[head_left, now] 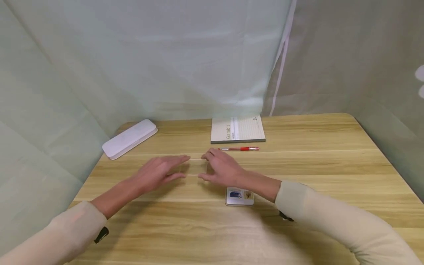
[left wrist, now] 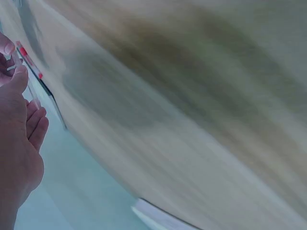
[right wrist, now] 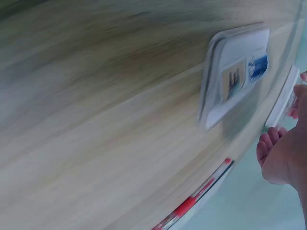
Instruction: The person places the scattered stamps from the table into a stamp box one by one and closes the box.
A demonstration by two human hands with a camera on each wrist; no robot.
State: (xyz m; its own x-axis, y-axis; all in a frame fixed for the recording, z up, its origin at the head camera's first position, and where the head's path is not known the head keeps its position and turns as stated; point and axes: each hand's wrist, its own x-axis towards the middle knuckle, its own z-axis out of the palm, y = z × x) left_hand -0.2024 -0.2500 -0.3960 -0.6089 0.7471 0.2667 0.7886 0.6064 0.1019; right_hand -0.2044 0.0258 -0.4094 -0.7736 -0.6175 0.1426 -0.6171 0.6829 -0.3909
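Between the two hands is a thin, clear item, its faint edges hard to make out in the head view. My left hand pinches it between thumb and fingers from the left. The right hand faces it, thumb and bent fingers gripping the item's other side. Both are raised over the table. Near the right wrist lies a flat white case with blue and tan pictures, partly covered by the forearm in the head view. The item's full shape cannot be told.
A red pen lies beyond the right hand, in front of a notebook at the wooden table's back edge. At the back left sits a long white case. Pale curtains surround the table.
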